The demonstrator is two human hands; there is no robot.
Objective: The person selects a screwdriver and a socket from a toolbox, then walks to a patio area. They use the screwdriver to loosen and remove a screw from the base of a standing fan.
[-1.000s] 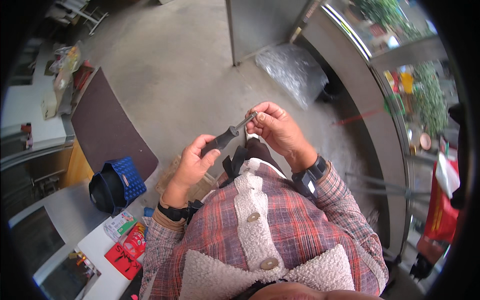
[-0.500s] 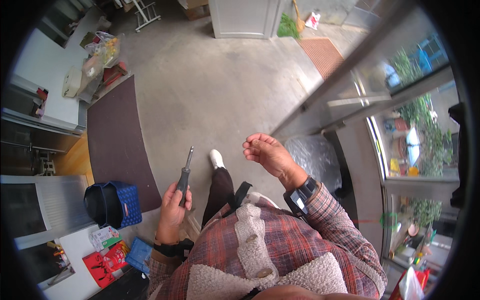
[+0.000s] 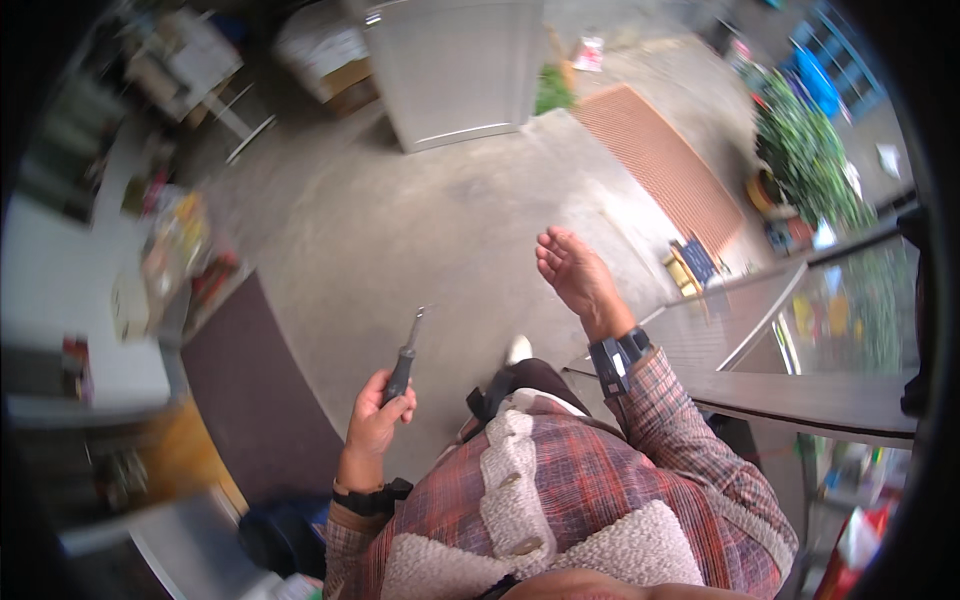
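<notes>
So the left hand (image 3: 376, 422) is gripping a screwdriver-like tool (image 3: 401, 372) by its dark handle, shaft pointing away over the concrete floor (image 3: 400, 240). The right hand (image 3: 580, 275) is hovering well apart, fingers slightly curled. A dark brown mat (image 3: 258, 385) is lying along the floor's left edge, a reddish one (image 3: 660, 150) near its far right edge.

Left hand (image 3: 376, 418) curled, right hand (image 3: 578, 277) loosely cupped

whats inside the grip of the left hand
The left hand holds a screwdriver-like tool: its metal shaft and upper dark handle show. The hand covers the handle's lower part from view.
</notes>
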